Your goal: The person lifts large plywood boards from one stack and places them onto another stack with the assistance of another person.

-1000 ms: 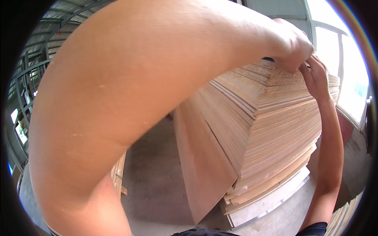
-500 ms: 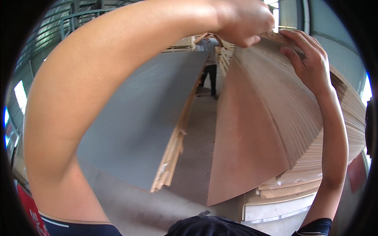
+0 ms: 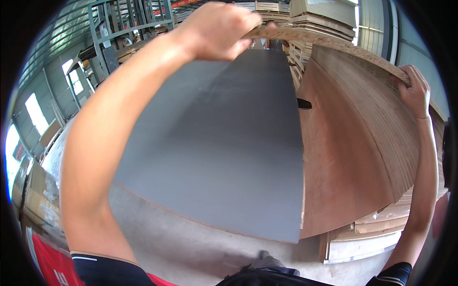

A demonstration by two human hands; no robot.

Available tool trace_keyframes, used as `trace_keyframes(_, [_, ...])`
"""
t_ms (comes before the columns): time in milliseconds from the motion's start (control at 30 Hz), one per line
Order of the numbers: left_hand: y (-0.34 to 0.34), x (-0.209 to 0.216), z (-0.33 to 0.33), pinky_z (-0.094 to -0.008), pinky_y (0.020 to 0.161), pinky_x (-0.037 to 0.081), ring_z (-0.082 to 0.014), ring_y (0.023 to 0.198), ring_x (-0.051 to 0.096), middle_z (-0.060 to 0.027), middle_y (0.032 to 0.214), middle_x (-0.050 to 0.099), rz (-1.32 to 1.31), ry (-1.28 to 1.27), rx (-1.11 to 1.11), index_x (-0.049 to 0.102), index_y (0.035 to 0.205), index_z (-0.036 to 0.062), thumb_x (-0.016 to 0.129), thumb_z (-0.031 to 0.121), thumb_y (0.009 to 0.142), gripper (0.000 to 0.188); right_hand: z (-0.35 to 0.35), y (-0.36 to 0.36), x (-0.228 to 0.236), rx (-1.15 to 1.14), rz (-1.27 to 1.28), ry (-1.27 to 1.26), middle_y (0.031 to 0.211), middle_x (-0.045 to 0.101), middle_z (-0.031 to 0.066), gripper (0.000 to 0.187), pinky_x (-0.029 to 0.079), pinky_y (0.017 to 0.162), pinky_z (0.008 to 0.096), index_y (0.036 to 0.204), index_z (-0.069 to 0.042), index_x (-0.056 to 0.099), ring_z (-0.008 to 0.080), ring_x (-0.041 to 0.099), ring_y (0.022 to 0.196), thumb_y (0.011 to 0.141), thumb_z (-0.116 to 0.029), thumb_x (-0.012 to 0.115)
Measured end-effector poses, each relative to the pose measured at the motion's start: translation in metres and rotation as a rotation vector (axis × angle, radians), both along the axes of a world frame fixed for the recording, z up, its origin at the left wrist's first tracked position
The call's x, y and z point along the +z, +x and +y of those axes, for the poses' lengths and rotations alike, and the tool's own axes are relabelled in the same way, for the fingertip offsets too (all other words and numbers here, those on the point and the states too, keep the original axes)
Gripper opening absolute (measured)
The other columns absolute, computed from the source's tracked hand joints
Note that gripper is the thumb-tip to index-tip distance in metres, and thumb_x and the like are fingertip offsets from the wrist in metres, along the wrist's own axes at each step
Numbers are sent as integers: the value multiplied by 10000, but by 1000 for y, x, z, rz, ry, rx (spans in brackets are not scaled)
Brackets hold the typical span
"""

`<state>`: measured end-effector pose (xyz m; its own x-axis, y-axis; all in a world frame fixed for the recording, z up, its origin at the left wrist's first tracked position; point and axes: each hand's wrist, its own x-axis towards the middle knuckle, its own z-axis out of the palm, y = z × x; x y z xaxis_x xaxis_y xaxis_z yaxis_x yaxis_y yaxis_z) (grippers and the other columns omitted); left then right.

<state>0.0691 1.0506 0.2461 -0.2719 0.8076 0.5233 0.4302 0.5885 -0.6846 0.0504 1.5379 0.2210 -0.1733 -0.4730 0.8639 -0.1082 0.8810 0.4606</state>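
Observation:
Between my raised hands spans a chipboard sheet [image 3: 329, 39], seen mainly as a long, speckled, slightly bowed edge. My left hand [image 3: 222, 32] is closed at its left end, fingers curled and a little blurred. At the right end, my right hand [image 3: 415, 90] grips the same edge, its fingers over the top. Below my left hand and forearm spreads a large smooth grey panel [image 3: 229, 143]. Beside it, under my right hand, is a stack of thin boards [image 3: 377, 109] with a reddish-brown face [image 3: 343, 157]. How the held sheet joins these surfaces is hard to tell.
Past the chipboard edge, another person [image 3: 274, 44] is almost wholly hidden. Piled boards [image 3: 324, 16] and a green metal frame [image 3: 129, 28] stand at the back. Wrapped material [image 3: 43, 195] lies at the left, above something red [image 3: 52, 262]. Concrete floor [image 3: 191, 243] shows near my feet.
My left hand has moved left and my right hand right and down, so the chipboard edge now shows between them. The grey panel now covers the floor gap; the other person is mostly hidden.

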Motion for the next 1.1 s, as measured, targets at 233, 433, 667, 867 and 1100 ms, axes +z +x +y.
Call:
trace_keyframes(233, [-14, -85, -99, -336, 682, 546, -281, 793, 656, -126, 888, 660, 41, 206, -139, 633, 966, -4, 704, -8, 631, 343, -115, -1, -29, 181, 87, 219, 783, 641, 83, 256, 507, 634, 326, 828, -11, 647, 248, 633, 711, 619, -82, 776])
trace_keyframes(433, [-15, -86, -141, -343, 715, 547, -281, 850, 658, -138, 961, 661, 26, 192, 62, 580, 1171, 19, 689, -5, 625, 557, -196, 5, -33, 260, 81, 206, 730, 613, 86, 277, 492, 600, 343, 803, -3, 637, 262, 608, 665, 558, -75, 747])
trace_keyframes(667, [-35, -102, -188, -355, 747, 560, -312, 906, 670, -157, 1024, 674, -102, 166, -9, 605, 1069, -15, 690, 5, 563, 513, -263, 9, -50, 277, 122, 210, 676, 577, 56, 272, 460, 557, 329, 743, -38, 603, 222, 565, 603, 471, -42, 621])
trace_keyframes(867, [-20, -109, -277, -370, 759, 563, -312, 894, 676, -181, 1007, 675, -101, 20, -35, 609, 1000, -50, 647, -4, 493, 510, -231, 18, -69, 141, 202, 31, 830, 643, 118, 384, 525, 700, 372, 926, -12, 646, 309, 644, 766, 542, -9, 630])
trace_keyframes(1100, [-12, -152, -345, -350, 813, 554, -259, 944, 674, -146, 1061, 674, -145, 54, 106, 629, 988, -17, 660, 33, 513, 478, -192, 12, -65, 123, 160, 272, 800, 609, 169, 315, 507, 626, 392, 823, 41, 564, 350, 602, 685, 760, -253, 658])
